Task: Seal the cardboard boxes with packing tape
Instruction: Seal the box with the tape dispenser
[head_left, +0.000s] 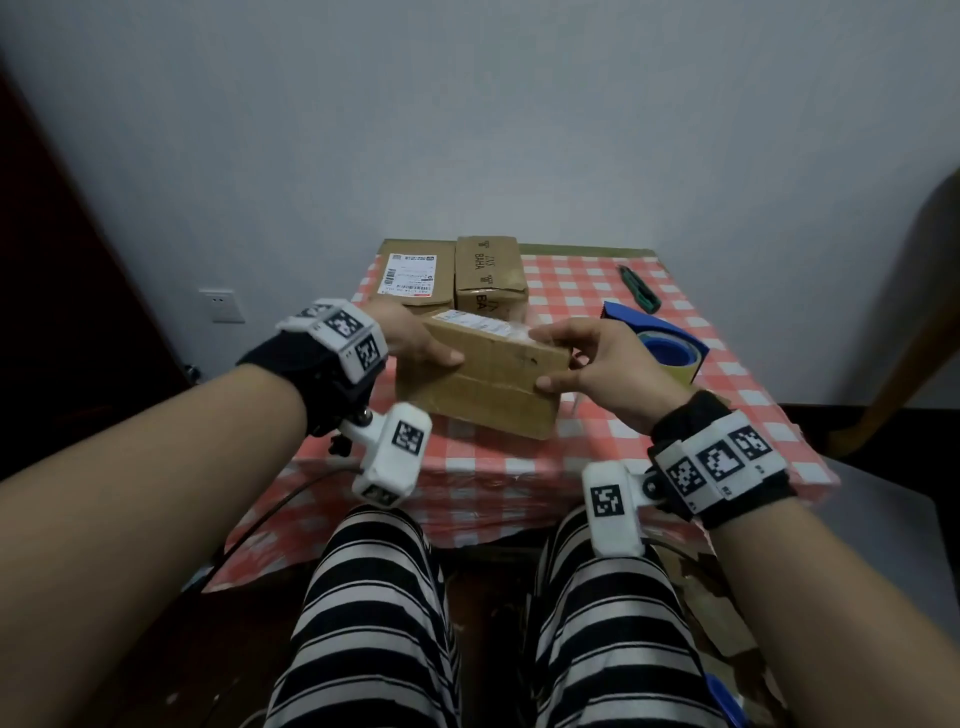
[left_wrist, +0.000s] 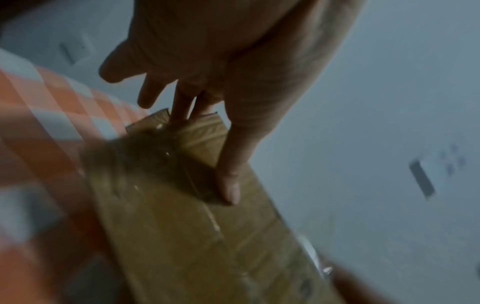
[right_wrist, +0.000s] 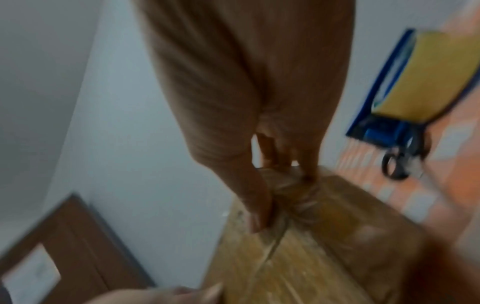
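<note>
Both hands grip a brown cardboard box (head_left: 483, 382) by its ends, tilted above the near part of a bench (head_left: 597, 431) covered in red-checked cloth: the left hand (head_left: 415, 338) curls round the left end, the right hand (head_left: 597, 358) pinches the right. Two more boxes (head_left: 488, 273) sit behind, a blue tape dispenser (head_left: 660, 340) just right.
</note>
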